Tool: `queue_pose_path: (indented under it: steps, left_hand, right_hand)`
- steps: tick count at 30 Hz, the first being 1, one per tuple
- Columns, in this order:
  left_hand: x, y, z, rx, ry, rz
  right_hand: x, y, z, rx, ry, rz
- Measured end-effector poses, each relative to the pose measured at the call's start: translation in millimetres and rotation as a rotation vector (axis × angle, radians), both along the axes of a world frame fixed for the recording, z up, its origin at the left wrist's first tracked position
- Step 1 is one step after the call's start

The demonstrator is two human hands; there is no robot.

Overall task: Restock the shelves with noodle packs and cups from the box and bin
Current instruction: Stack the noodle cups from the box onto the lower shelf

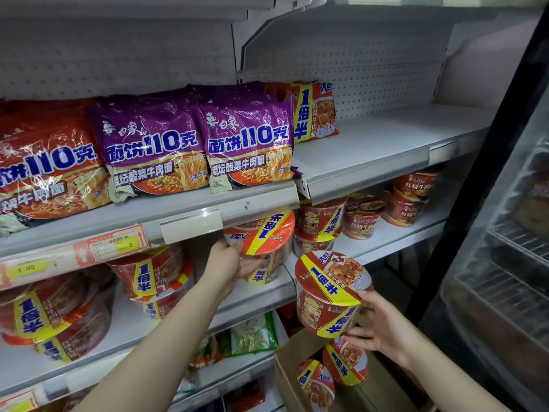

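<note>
My left hand (227, 264) grips a red noodle cup (264, 245) with a yellow band, tilted on the middle shelf (261, 292) just under the upper shelf's edge. My right hand (378, 325) holds a second red noodle cup (329, 295) from its right side and underside, in the air above the cardboard box (292, 373). Two more cups (346, 362) lie in the box. Purple noodle packs (246, 144) and red noodle packs (44, 162) stand on the upper shelf (371, 150).
More red cups (359, 215) are stacked on the middle shelf to the right, others (59, 316) on the left. Green packs (252, 334) sit on the shelf below. A glass-door fridge (505, 263) stands at the right. The upper shelf's right half is bare.
</note>
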State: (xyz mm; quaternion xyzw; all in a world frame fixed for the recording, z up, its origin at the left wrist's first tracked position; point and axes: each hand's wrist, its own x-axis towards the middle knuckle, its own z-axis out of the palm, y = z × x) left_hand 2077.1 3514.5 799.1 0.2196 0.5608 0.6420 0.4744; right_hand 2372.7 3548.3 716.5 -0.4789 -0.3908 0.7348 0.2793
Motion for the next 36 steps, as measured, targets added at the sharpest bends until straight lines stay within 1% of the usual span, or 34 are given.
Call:
queue_pose_path:
  steps: [4, 8, 11, 14, 19, 25, 30, 36]
  left_hand:
    - [7, -26, -5, 0.005, -0.004, -0.032]
    - [10, -51, -8, 0.013, 0.041, -0.064]
    - [5, -67, -13, -0.026, 0.077, -0.058]
    - [0, -82, -20, -0.059, 0.075, -0.018]
    - [-7, -101, -26, -0.108, 0.056, 0.046]
    - [-7, -118, -25, -0.095, 0.01, 0.072]
    - [-11, -128, -25, -0.086, 0.021, 0.094]
    - [-13, -133, -28, -0.129, 0.043, 0.075]
  right_hand:
    - [3, 0, 3, 0.026, 0.002, -0.001]
    - [5, 3, 3, 0.019, 0.03, 0.0]
    - [3, 5, 5, 0.042, 0.059, 0.009]
    - [-3, 8, 15, 0.063, 0.095, 0.035]
    - [-25, 15, 32, 0.059, 0.173, 0.065]
    - [-57, 19, 53, 0.112, 0.256, 0.071]
    - [-84, 26, 56, 0.111, 0.316, 0.055]
    - [-110, 27, 57, 0.115, 0.307, 0.022]
